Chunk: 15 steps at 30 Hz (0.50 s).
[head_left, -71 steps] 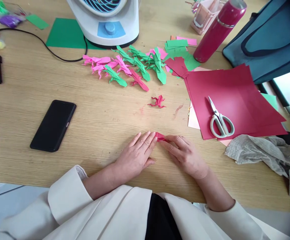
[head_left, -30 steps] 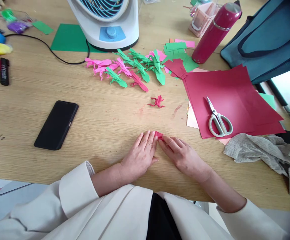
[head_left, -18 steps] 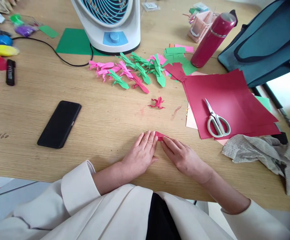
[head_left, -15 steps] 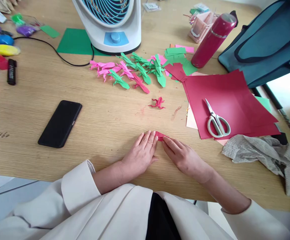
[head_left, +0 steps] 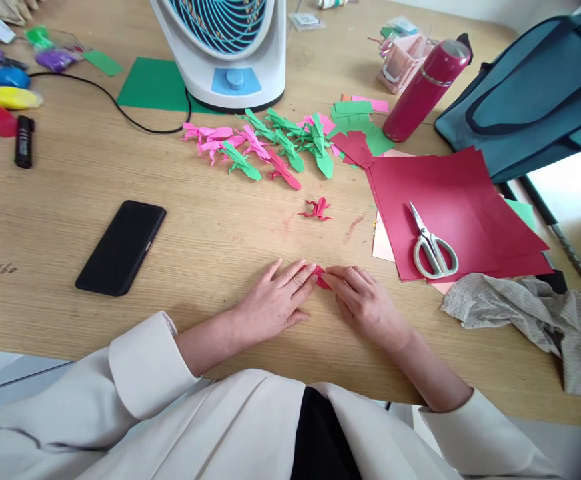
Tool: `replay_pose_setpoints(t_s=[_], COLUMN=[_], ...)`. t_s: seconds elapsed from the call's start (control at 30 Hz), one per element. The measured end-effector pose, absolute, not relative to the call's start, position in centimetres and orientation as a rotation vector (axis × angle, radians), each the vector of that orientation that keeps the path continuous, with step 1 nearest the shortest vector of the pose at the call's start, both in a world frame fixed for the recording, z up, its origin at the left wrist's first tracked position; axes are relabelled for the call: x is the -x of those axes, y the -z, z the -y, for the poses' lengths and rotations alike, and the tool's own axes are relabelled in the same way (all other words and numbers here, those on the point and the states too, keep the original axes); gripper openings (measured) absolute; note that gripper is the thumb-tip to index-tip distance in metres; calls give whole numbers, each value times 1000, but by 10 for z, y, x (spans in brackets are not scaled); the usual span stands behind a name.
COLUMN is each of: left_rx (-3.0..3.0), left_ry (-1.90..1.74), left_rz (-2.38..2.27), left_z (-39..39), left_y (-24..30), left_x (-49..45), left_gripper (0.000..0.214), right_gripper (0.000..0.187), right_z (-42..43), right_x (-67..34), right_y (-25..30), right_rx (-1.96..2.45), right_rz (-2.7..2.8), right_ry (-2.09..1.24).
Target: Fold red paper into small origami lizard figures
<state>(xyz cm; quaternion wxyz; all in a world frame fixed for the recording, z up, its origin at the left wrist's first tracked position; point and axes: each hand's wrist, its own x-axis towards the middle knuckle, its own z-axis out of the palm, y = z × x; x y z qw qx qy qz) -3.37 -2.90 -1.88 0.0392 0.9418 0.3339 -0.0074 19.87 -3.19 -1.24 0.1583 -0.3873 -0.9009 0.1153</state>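
A small folded piece of red paper [head_left: 322, 277] lies on the table between my hands, partly covered by fingers. My left hand [head_left: 269, 299] rests flat with its fingers outstretched, the tips pressing the paper's left part. Bent fingers of my right hand [head_left: 370, 303] grip the paper's right edge. Beyond them sits a small red folded paper figure [head_left: 317, 208] with thin legs. Farther back lies a cluster of folded paper figures, some pink [head_left: 213, 133], some green [head_left: 319, 143], and one red [head_left: 283, 171].
White-handled scissors [head_left: 433, 248] lie on red paper sheets [head_left: 470, 200] at right, beside a crumpled grey cloth [head_left: 520, 307]. A black phone [head_left: 121, 248] lies at left. Behind stand a fan [head_left: 235, 73], a red flask [head_left: 427, 90] and a blue bag [head_left: 515, 93].
My right hand has shifted slightly and its fingers are more curled at the paper. The paper has turned a little. My left hand has moved slightly left, fingers more spread.
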Motion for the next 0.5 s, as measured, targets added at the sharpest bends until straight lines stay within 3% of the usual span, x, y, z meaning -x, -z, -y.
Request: replay_pose_setpoints(t_s=[0.5], left_rx=[-2854], left_ry=[-99], left_rz=[-981], left_z=[22], left_y=[15], left_x=[46], left_gripper=[67], right_gripper=[38], right_z=[40], right_x=[-186], right_y=[20], right_rx=[1110], right_rz=[2473], right_ry=[-402])
